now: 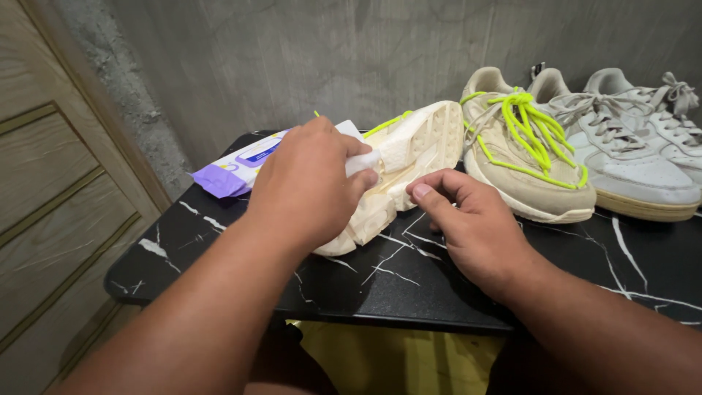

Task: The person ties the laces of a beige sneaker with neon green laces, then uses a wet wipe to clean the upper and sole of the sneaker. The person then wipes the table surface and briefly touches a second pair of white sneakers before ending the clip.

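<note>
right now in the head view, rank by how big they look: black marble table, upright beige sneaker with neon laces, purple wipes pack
1. black marble table
2. beige sneaker
3. wipes pack, though the left hand hides part of it, so its full size is unsure

Black marble-look table (409, 285), white veins; grey concrete wall (307, 51); wooden panelled door (51, 190) left; yellowish floor (395, 362).

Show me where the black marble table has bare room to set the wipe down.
Bare table along the front edge, before the left hand and beside the tipped shoe; another patch right of the right hand. Crowded at the back: wipes pack, beige shoe, grey shoes.
</note>
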